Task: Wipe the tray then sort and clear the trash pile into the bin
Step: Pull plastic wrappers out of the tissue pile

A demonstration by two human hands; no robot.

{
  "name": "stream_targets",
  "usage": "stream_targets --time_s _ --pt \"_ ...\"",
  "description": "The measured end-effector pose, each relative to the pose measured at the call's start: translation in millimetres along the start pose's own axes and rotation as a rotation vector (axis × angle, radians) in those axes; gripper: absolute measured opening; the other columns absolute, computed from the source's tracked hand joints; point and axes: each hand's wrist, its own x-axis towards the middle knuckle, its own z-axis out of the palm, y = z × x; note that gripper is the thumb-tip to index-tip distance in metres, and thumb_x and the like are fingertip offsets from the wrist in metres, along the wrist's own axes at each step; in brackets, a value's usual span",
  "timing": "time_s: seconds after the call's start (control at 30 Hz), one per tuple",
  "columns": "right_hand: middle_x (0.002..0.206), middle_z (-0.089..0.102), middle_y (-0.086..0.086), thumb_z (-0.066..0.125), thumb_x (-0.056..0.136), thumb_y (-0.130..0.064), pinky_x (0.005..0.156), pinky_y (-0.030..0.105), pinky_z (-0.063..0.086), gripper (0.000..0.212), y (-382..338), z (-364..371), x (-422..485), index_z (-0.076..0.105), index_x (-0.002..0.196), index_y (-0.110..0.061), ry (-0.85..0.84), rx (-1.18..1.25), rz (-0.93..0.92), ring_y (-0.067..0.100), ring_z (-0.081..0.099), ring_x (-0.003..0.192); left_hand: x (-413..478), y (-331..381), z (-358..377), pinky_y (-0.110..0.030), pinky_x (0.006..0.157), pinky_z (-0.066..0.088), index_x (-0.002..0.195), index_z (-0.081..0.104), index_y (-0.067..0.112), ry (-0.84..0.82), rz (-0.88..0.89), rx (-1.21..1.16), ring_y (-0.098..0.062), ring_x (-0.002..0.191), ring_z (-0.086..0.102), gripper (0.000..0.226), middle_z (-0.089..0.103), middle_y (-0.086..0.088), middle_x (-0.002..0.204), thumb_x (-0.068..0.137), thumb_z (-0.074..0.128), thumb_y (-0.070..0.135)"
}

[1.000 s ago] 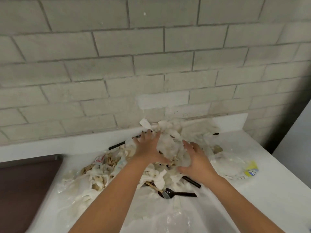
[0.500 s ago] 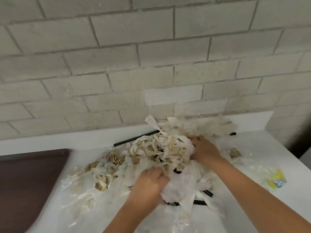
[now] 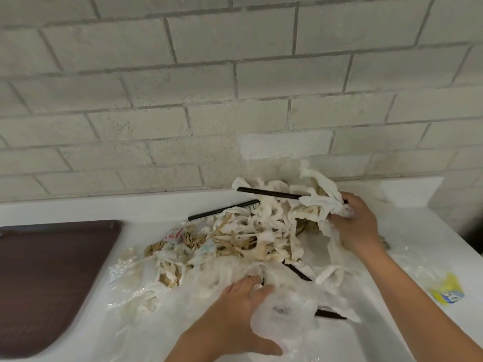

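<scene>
White trash pile (image 3: 235,239); right hand (image 3: 358,226) grips it.

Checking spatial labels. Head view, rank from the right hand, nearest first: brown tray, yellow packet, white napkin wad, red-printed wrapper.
1. White napkin wad, gripped by the right hand.
2. Yellow packet, right and nearer the camera.
3. Red-printed wrapper, well to the left.
4. Brown tray, far left.
</scene>
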Motion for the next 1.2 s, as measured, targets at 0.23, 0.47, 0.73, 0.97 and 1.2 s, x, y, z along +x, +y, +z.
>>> stream_targets --time_s 0.23,0.47,0.73,0.97,1.2 --pt "0.099 0.057 -0.003 0.061 0.070 0.015 0.069 0.015 0.040 0.058 9.9 -15.1 -39.4 0.053 0.085 -0.040 -0.110 0.022 -0.051 0.016 0.056 0.089 3.2 13.1 -63.1 -0.016 0.077 0.046 0.105 0.064 0.042 0.491 0.032 -0.188 0.007 0.088 0.057 0.025 0.061 0.029 0.101 0.082 0.060 0.049" --pt "0.125 0.049 -0.012 0.065 0.060 -0.022 0.086 0.021 0.051 0.047 58.4 -14.9 -82.5 0.067 0.100 -0.047 -0.404 -0.131 -0.125 -0.002 0.050 0.114 41.3 1.3 -93.9 -0.023 0.049 0.033 0.066 0.054 0.027 0.984 -0.208 -0.190 -0.010 0.050 0.046 0.022 0.046 0.008 0.052 0.086 0.061 0.033" --pt "0.126 0.057 -0.001 0.072 0.068 -0.012 0.088 0.040 0.051 0.083 90.1 2.7 -83.2 0.041 0.122 -0.067 -0.371 -0.443 -0.364 0.022 0.059 0.111 162.4 7.8 -69.1 -0.045 0.100 0.040 0.145 0.021 0.025 0.395 -0.222 0.154 -0.034 0.129 0.034 0.103 0.030 -0.013 0.144 0.065 0.060 0.075" --pt "0.132 0.053 0.002 0.061 0.068 -0.011 0.089 0.041 0.052 0.080 85.1 1.9 -88.5 0.039 0.127 -0.060 -0.308 -0.478 -0.322 0.024 0.058 0.115 181.4 1.7 -36.2 -0.035 0.086 0.049 0.135 0.041 0.020 0.447 -0.260 0.171 -0.030 0.111 0.054 0.053 0.037 -0.008 0.139 0.087 0.052 0.002" --pt "0.139 0.037 -0.020 0.050 0.070 -0.013 0.103 0.028 0.037 0.075 77.7 0.4 -93.1 0.041 0.123 -0.066 -0.230 -0.272 -0.212 0.001 0.037 0.126 108.4 -24.4 -93.1 -0.008 0.061 0.042 0.084 0.055 0.011 0.905 -0.105 -0.541 -0.017 0.072 0.056 0.014 0.057 0.004 0.075 0.085 0.059 -0.003"
